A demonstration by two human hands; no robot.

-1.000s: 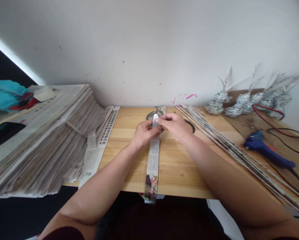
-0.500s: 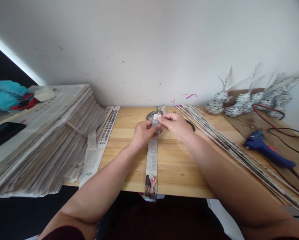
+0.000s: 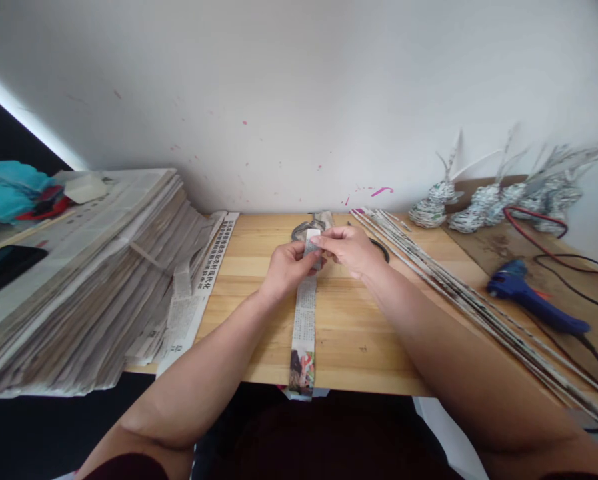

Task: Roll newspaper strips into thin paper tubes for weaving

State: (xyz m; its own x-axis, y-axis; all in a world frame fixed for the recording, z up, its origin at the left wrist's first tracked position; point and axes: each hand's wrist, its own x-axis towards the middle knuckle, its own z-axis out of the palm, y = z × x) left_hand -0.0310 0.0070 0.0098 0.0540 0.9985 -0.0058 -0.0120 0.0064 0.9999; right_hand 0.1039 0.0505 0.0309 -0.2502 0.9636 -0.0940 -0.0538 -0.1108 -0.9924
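Observation:
A long newspaper strip (image 3: 305, 313) runs down the middle of the wooden table, its lower end with a coloured picture hanging over the front edge. My left hand (image 3: 289, 268) pinches the upper part of the strip between thumb and fingers. Close beside it, my right hand (image 3: 347, 248) grips the strip's top end from the right with thumb and forefinger. Dark-handled scissors (image 3: 301, 231) lie behind the hands, partly hidden by them.
Stacked newspapers (image 3: 143, 267) fill the left side, with a phone (image 3: 9, 267) and blue gloves (image 3: 11, 190) on top. At right lie thin paper rods (image 3: 459, 300), a blue glue gun (image 3: 536, 300), cables and woven paper figures (image 3: 483, 207).
The hands hold nearly the same pose on the strip. The whole view has shifted very slightly.

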